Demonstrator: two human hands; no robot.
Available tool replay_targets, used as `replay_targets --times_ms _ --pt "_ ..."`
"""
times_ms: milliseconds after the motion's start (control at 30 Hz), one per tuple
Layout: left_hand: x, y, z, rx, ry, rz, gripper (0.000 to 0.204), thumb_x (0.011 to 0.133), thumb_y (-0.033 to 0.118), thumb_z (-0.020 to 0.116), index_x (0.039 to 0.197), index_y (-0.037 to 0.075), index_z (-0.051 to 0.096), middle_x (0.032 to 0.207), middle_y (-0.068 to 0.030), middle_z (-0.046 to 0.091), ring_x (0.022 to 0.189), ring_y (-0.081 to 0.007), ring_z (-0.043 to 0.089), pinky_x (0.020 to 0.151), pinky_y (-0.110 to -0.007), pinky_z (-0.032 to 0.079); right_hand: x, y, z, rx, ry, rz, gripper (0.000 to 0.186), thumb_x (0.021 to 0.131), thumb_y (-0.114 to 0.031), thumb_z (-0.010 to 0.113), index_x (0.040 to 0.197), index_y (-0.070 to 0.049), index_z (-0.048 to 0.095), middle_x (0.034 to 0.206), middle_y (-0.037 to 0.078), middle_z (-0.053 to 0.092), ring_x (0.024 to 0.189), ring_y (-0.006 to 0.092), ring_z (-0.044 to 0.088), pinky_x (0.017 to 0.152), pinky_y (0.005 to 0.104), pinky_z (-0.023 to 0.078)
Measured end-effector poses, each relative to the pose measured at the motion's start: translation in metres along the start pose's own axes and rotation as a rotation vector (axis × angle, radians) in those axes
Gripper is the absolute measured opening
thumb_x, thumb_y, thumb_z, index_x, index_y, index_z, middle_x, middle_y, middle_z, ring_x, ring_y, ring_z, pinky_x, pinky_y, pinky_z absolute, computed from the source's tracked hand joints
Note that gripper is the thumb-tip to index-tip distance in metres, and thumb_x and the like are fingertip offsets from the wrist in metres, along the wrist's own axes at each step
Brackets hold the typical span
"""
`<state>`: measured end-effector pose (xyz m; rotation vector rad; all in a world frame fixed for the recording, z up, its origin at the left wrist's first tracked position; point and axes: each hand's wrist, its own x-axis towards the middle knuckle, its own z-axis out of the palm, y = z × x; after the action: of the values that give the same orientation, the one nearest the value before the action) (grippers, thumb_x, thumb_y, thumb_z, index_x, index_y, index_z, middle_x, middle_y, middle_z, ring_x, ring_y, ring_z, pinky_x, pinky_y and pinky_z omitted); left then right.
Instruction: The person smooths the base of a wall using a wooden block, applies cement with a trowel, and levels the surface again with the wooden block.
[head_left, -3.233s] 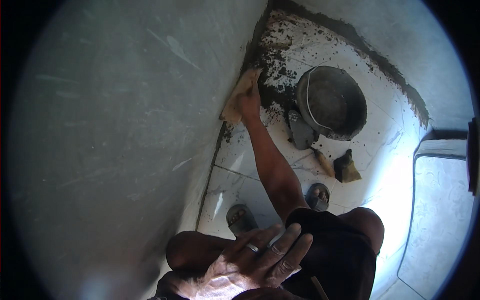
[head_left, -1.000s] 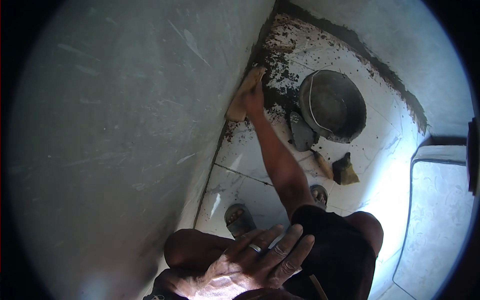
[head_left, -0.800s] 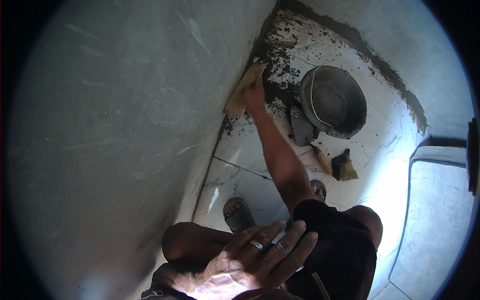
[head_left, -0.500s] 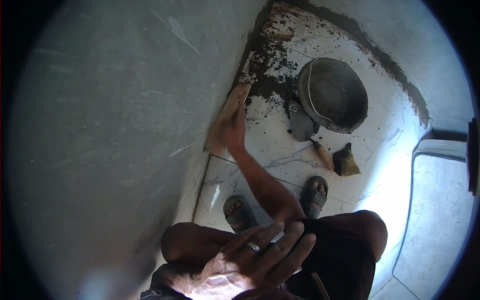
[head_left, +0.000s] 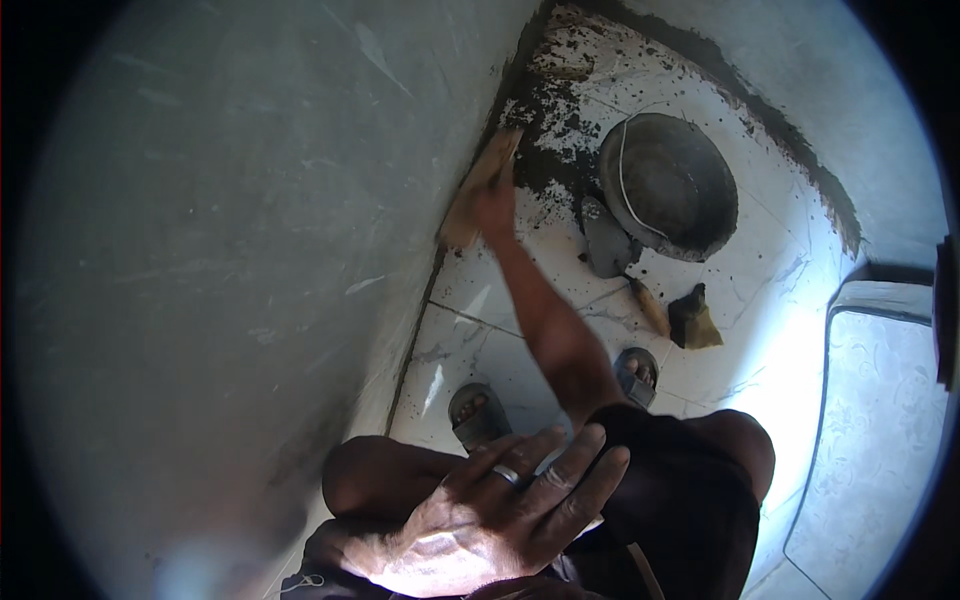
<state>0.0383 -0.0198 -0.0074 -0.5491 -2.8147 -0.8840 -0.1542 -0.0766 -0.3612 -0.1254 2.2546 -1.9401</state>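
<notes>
My right hand (head_left: 494, 210) reaches forward along the foot of the left wall, gripping a flat tan board (head_left: 470, 200) held against the wall-floor joint beside dark, crumbly mortar (head_left: 550, 150). My left hand (head_left: 490, 510), wearing a ring, rests low over my lap, fingers stretched and apart, palm down; what lies beneath it is hidden. To the right of the board stands a round, mortar-caked bucket (head_left: 675, 185) with a wire handle. A grey trowel blade (head_left: 605, 240) with a wooden handle (head_left: 650, 305) lies beside it, next to a dark and yellowish scrap (head_left: 695, 320).
Grey plastered walls (head_left: 250, 250) rise on the left and at the back, with rough mortar (head_left: 760, 120) along the back wall's base. A pale, patterned raised fixture (head_left: 875, 400) borders the right. My sandalled feet (head_left: 478, 415) are on marble-look floor tiles (head_left: 470, 355) between my knees.
My right hand and the board slid toward me along the wall by half a second ago, and are now farther forward again. My left hand has stayed nearly still.
</notes>
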Motion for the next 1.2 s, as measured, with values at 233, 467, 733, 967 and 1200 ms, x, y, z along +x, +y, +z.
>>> replay_targets --times_ms 233,467,733,967,1200 --pt "0.0 0.01 -0.005 -0.072 -0.03 -0.069 0.041 0.089 0.026 0.066 0.124 0.004 0.063 0.114 -0.0152 0.068 0.091 -0.0227 0.069 0.073 -0.031 0.061 -0.051 -0.003 -0.004 -0.075 -0.158 0.196 0.076 0.083 -0.003 0.052 0.15 0.003 0.017 0.124 0.037 0.054 0.114 0.048 0.055 0.094 0.0477 0.046" --pt "0.005 0.012 0.005 -0.084 0.01 -0.054 0.037 0.088 0.025 0.068 0.119 0.005 0.066 0.108 -0.0138 0.07 0.088 -0.0222 0.071 0.07 -0.032 0.061 -0.15 -0.013 0.0 -0.053 -0.156 0.165 0.08 0.085 -0.004 0.054 0.152 0.004 0.01 0.135 0.036 0.046 0.127 0.047 0.047 0.106 0.043 0.04" --pt "0.005 0.016 0.0 -0.076 -0.077 -0.047 0.044 0.087 0.025 0.068 0.125 0.002 0.062 0.116 -0.0171 0.066 0.094 -0.0227 0.069 0.073 -0.032 0.06 -0.076 -0.017 -0.011 -0.041 -0.183 0.155 0.074 0.085 -0.004 0.053 0.15 0.005 0.018 0.134 0.034 0.049 0.119 0.0459 0.054 0.102 0.0444 0.043" --pt "0.01 0.022 0.002 -0.098 -0.079 -0.075 0.049 0.085 0.026 0.067 0.128 0.005 0.06 0.12 -0.016 0.064 0.095 -0.0239 0.068 0.078 -0.035 0.059 -0.173 0.003 -0.011 -0.107 -0.237 0.165 0.081 0.086 -0.007 0.056 0.152 0.005 0.01 0.14 0.035 0.043 0.129 0.0465 0.045 0.109 0.0433 0.036" --pt "0.002 0.034 0.001 0.015 -0.097 -0.023 0.048 0.086 0.026 0.064 0.129 0.006 0.059 0.123 -0.0135 0.063 0.1 -0.0241 0.066 0.082 -0.033 0.056 -0.028 0.026 -0.077 -0.01 -0.082 0.119 0.057 0.084 -0.013 0.061 0.135 0.006 0.042 0.117 0.025 0.061 0.108 0.0348 0.06 0.093 0.0426 0.046"
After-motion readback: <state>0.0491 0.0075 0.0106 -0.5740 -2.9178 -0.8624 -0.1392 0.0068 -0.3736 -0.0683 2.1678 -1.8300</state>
